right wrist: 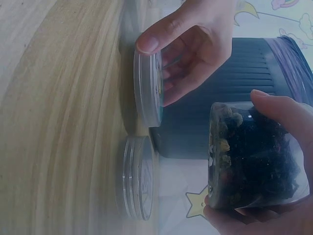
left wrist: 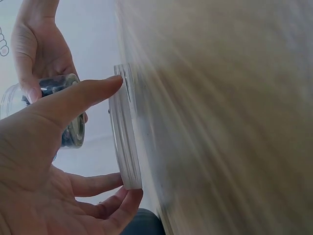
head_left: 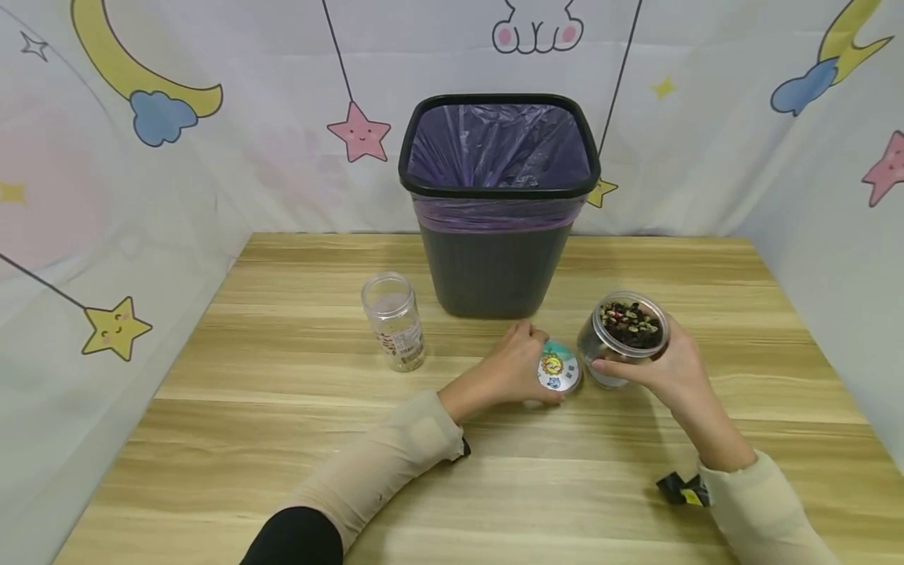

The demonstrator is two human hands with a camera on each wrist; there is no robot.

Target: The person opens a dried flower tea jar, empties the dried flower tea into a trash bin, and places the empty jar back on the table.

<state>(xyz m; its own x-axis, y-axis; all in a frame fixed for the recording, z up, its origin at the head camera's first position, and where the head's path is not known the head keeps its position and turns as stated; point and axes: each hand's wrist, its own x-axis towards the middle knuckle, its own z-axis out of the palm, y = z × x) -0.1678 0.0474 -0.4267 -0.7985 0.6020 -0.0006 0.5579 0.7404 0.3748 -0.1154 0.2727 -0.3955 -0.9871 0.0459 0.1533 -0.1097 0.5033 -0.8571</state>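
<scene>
My left hand (head_left: 510, 367) pinches a round clear lid (left wrist: 126, 132) by its rim, thumb on one side and fingers on the other. The lid bears a green, white and yellow printed label and is just above the tabletop. Beside it, my right hand (head_left: 676, 367) grips a clear jar (right wrist: 252, 156) round its side. The jar is raised off the table and tilted a little, its mouth uncovered. Dark dried flakes with lighter bits (head_left: 631, 325) fill it. A second clear, shallow round piece, like a lid (right wrist: 138, 177), lies on the table below the jar.
A tall transparent jar (head_left: 393, 322) with a printed label stands to the left. Behind the hands is a dark bin (head_left: 490, 271) with a purple liner. A small black object with a yellow patch (head_left: 681, 490) shows by the right sleeve. Printed cloth surrounds the wooden table (head_left: 282, 337).
</scene>
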